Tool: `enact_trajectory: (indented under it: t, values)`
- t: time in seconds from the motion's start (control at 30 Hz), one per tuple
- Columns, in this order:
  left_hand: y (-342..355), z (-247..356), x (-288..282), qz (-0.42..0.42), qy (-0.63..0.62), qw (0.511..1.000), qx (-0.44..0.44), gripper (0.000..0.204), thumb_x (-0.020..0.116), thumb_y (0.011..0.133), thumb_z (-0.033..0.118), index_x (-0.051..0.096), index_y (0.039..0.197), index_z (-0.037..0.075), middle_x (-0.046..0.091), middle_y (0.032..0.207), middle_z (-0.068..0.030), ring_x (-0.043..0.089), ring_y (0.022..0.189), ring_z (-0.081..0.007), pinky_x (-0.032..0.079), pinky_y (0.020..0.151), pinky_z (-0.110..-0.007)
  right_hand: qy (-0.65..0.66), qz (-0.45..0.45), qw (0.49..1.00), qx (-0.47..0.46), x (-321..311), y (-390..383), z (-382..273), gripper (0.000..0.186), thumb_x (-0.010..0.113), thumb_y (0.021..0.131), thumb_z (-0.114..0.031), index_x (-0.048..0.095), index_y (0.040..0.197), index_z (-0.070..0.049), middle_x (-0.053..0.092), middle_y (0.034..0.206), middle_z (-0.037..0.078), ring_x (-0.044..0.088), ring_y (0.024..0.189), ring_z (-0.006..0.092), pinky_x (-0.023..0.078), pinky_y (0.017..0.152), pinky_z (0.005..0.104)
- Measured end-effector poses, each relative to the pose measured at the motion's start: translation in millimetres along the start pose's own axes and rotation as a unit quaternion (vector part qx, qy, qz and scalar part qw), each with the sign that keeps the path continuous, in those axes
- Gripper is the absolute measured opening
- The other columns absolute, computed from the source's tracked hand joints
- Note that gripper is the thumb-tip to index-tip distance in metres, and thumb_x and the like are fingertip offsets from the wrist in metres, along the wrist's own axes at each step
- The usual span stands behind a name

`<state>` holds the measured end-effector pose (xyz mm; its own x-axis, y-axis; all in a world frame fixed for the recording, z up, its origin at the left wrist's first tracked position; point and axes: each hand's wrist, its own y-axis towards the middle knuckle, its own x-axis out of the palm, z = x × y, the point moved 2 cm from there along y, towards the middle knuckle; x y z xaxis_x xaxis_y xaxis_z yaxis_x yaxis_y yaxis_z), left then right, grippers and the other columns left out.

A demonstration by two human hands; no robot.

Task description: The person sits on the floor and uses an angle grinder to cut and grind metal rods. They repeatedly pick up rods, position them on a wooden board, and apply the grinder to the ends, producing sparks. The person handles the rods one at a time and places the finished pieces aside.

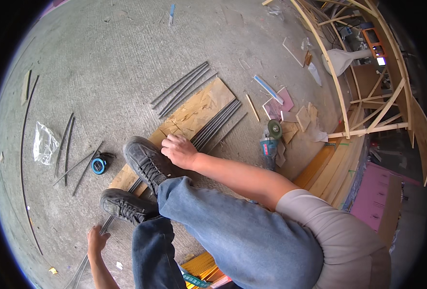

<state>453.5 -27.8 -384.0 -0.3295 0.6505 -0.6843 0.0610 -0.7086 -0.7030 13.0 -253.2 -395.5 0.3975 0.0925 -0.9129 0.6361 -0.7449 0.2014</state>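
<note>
Left of the wooden board (pixel 201 101), the tape measure (pixel 98 165) sits among loose rods, so a stray foot could snag there. On the board, the grey rods (pixel 216 123) lie along its right-hand edge, running down under the shoes (pixel 146 159); smooth and slim as they look, they could roll or splay if the feet ease off, or spring if bent unevenly. Right of the board, the angle grinder (pixel 268 148) lies with its disc showing; a careless elbow could brush it.

Now the hands! Beyond the board's lower-left end, the left hand (pixel 95 239) reaches low, forearm rising from below, fingers wrapped around the rods' trailing lengths. Over the board's middle, the right hand (pixel 178 151) comes across from the right, forearm slanting, knuckles up, fingers curled beside the shoe; whether they pinch anything, I can't tell.
</note>
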Motion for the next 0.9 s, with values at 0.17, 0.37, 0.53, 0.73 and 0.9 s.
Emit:
enact_trajectory:
  t: [0.17,0.37,0.53,0.73,0.9]
  values:
    - [-1,-14,19,0.078,-0.001,0.997,-0.007,0.031,0.078,0.072,0.019,0.066,0.095,0.003,0.065,0.096,-0.0191,0.060,0.097,-0.0403,0.046,0.083,-0.048,-0.002,-0.002,1.000,0.004,2,2,-3,0.018,0.055,0.082,-0.019,0.062,0.067,-0.012,0.058,0.083,0.005,0.057,0.092,0.0249,0.048,0.078,0.0394]
    - [-1,-8,5,0.033,-0.020,0.999,-0.009,0.025,0.071,0.081,0.024,0.066,0.092,0.002,0.065,0.091,-0.0228,0.063,0.088,-0.0405,0.047,0.076,-0.048,-0.003,-0.011,1.000,0.014,-1,0,-1,0.017,0.054,0.081,-0.017,0.064,0.068,-0.011,0.059,0.084,0.005,0.057,0.093,0.0255,0.048,0.080,0.0389]
    - [5,-27,2,-0.026,-0.141,0.989,-0.021,0.026,0.062,0.087,0.025,0.068,0.089,0.000,0.064,0.076,-0.0227,0.064,0.074,-0.0353,0.047,0.068,-0.043,-0.003,-0.014,1.000,0.025,-2,2,-7,0.016,0.055,0.081,-0.017,0.065,0.070,-0.011,0.059,0.085,0.005,0.057,0.094,0.0255,0.048,0.081,0.0388]
    - [-2,-15,-1,-0.014,-0.165,0.986,-0.037,0.027,0.060,0.088,0.024,0.069,0.091,-0.001,0.059,0.065,-0.0142,0.057,0.064,-0.0191,0.045,0.063,-0.038,-0.008,-0.008,0.999,0.037,-3,-3,-5,0.016,0.055,0.080,-0.016,0.067,0.072,-0.010,0.060,0.087,0.005,0.057,0.096,0.0248,0.048,0.082,0.0385]
    - [-3,-12,11,0.004,-0.183,0.982,-0.041,0.027,0.059,0.088,0.023,0.068,0.087,-0.001,0.058,0.063,-0.0119,0.056,0.063,-0.0167,0.044,0.062,-0.036,0.012,0.000,0.997,0.071,-12,-5,-2,0.012,0.058,0.080,-0.014,0.068,0.073,-0.011,0.060,0.090,0.005,0.058,0.096,0.0266,0.049,0.081,0.0392]
